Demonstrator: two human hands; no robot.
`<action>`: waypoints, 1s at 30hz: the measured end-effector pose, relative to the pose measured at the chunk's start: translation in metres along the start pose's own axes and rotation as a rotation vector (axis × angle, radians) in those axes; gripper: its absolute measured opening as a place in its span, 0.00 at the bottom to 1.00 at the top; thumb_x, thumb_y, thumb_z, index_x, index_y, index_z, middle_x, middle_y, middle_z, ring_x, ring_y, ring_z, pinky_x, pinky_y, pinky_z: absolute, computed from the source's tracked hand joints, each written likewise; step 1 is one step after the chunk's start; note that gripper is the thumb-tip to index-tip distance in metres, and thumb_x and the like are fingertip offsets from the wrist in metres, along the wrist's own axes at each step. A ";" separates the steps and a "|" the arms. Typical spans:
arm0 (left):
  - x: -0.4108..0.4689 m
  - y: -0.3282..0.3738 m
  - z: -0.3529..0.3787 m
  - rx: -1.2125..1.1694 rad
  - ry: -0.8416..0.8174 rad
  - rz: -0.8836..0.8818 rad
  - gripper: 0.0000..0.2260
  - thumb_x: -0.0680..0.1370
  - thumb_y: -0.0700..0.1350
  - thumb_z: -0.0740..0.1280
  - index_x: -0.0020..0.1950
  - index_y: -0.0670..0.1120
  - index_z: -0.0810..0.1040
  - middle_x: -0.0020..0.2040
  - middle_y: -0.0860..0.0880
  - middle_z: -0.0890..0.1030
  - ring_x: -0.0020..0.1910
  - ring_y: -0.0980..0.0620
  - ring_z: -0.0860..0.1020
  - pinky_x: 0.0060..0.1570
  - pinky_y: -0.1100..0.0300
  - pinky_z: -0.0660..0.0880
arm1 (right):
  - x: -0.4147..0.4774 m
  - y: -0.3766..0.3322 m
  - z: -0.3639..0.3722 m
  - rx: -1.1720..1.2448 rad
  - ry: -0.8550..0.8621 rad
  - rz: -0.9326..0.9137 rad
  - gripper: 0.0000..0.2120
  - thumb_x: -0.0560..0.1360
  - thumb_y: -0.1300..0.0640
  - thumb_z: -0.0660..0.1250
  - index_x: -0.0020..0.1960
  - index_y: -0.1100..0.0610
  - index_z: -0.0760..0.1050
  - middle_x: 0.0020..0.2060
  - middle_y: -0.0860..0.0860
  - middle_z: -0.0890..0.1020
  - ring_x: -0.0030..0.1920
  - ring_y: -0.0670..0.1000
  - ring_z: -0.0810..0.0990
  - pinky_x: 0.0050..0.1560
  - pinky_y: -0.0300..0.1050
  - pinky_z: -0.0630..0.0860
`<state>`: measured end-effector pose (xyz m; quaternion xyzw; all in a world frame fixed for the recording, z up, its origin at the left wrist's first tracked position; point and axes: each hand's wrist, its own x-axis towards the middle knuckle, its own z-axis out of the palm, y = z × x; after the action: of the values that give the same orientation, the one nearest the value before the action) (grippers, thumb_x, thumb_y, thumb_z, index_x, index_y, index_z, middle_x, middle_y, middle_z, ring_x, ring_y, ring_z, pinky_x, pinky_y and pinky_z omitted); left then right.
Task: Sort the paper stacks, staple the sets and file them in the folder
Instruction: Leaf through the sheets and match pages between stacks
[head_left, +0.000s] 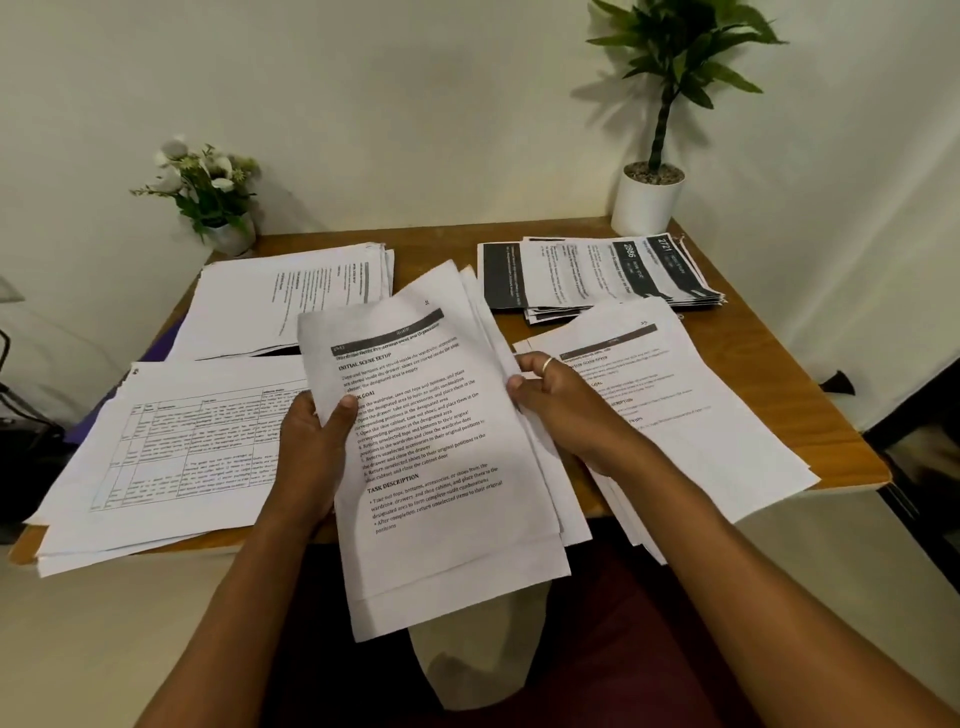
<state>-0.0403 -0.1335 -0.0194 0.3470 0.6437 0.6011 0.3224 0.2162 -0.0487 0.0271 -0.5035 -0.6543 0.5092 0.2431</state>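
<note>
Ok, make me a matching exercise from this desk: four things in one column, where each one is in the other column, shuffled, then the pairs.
Things:
1. table-grid sheets
2. black-banded sheets
3. white flowers
4. printed sheaf

Places:
A. back right of the desk
B. held by the left hand and right hand
C. front left of the desk
D. back left corner

Pairs: 1-C, 2-A, 3-D, 4-B

1. My wooden table (810, 395) stands against plain white walls (415, 104).
2. A leafy plant in a white pot (647, 205) sits at its far right corner, and white flowers (208, 176) at the far left.
3. Pale floor (104, 634) lies below, left of me.
</note>
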 end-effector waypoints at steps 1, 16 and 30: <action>0.001 -0.001 0.000 0.012 0.010 -0.004 0.15 0.82 0.45 0.67 0.66 0.39 0.74 0.51 0.51 0.82 0.38 0.64 0.83 0.31 0.71 0.76 | 0.000 0.001 -0.004 -0.020 0.016 -0.008 0.12 0.84 0.43 0.59 0.64 0.44 0.75 0.56 0.42 0.83 0.55 0.48 0.81 0.61 0.52 0.78; 0.000 0.000 -0.001 0.016 -0.044 -0.009 0.09 0.81 0.44 0.68 0.61 0.44 0.81 0.52 0.51 0.86 0.47 0.54 0.86 0.39 0.66 0.80 | 0.030 0.080 -0.122 -0.610 0.565 0.326 0.46 0.66 0.31 0.76 0.74 0.54 0.66 0.74 0.60 0.68 0.75 0.64 0.62 0.71 0.65 0.61; -0.001 0.000 0.002 -0.022 -0.031 -0.030 0.09 0.82 0.42 0.67 0.61 0.42 0.80 0.49 0.53 0.85 0.41 0.60 0.85 0.35 0.70 0.78 | 0.041 0.093 -0.147 -0.282 0.780 0.119 0.23 0.71 0.59 0.80 0.63 0.54 0.77 0.46 0.53 0.82 0.43 0.52 0.79 0.49 0.49 0.79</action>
<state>-0.0376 -0.1333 -0.0192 0.3429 0.6371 0.5979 0.3450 0.3613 0.0475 -0.0125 -0.7238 -0.5463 0.1989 0.3716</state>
